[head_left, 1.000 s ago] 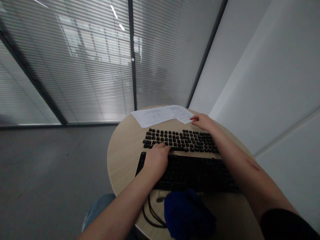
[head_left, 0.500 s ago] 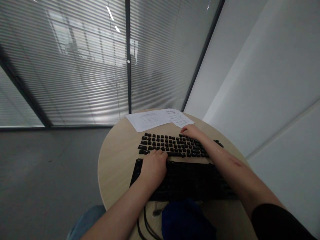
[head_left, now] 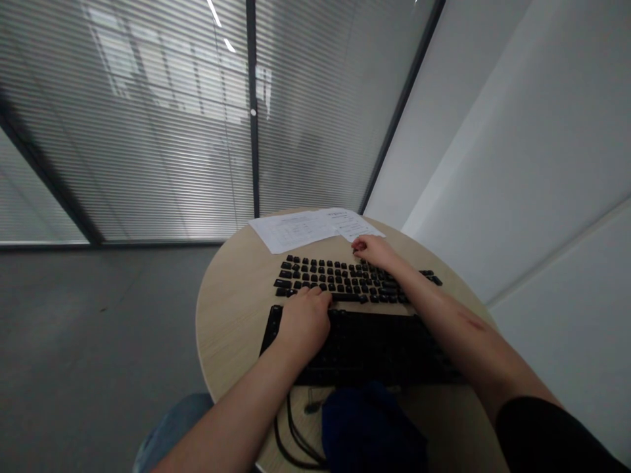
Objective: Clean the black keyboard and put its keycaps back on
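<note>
A black keyboard frame (head_left: 379,351) lies on the round wooden table (head_left: 231,315). Just beyond it, black keycaps (head_left: 335,277) are set out in rows. My left hand (head_left: 303,322) rests on the frame's left end, its fingers curled over the far edge and touching the nearest row of keycaps. My right hand (head_left: 374,251) reaches over the keycaps to their far row, fingertips curled down there. Whether a keycap is pinched between them is hidden.
Two printed paper sheets (head_left: 296,230) lie at the table's far edge. A dark blue cloth (head_left: 369,427) and a looped black cable (head_left: 288,433) sit at the near edge. A glass wall with blinds stands behind, and a white wall to the right.
My right hand has drawn back from the edge of the papers and to the left, onto the far row of keycaps. My left hand has stayed on the frame.
</note>
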Motion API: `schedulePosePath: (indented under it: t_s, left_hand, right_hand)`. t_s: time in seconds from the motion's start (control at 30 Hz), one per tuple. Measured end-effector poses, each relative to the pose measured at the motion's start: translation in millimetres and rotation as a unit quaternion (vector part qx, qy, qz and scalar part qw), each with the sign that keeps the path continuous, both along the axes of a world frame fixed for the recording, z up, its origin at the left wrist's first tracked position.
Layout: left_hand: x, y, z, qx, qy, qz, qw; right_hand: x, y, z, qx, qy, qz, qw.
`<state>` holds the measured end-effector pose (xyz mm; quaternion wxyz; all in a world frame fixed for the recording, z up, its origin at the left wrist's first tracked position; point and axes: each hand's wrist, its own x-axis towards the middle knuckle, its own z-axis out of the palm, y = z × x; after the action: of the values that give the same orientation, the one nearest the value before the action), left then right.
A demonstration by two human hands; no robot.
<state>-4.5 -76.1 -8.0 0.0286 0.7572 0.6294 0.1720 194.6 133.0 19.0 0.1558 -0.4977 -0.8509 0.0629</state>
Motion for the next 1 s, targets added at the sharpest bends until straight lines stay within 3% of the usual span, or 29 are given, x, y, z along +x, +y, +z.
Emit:
schedulePosePath:
  t_s: [0.1, 0.2, 0.33, 0.7, 1.0]
  left_hand:
    - [0.8, 0.4, -0.3, -0.003, -0.005, -0.004, 1.000]
    - [2.5, 0.1, -1.3, -0.001, -0.003, -0.016, 1.000]
    - [4.1, -2.3, -2.3, 0.003, 0.006, -0.025, 1.000]
    - [4.4, -2.8, -4.3, -0.024, 0.016, -0.038, 0.999]
    - [4.1, -2.2, -4.9, -0.028, 0.018, -0.044, 0.998]
  right_hand:
    - [11.4, -49.6, 3.1, -0.023, 0.067, 0.038, 0.997]
    - [21.1, -104.8, -3.4, -0.105, 0.186, 0.114, 0.970]
    - [19.4, -145.8, -15.7, -0.120, 0.180, 0.110, 0.970]
    - [13.6, -144.0, -30.9, -0.179, 0.162, 0.104, 0.965]
    - [6.3, -154.7, -31.0, -0.109, 0.108, 0.098, 0.983]
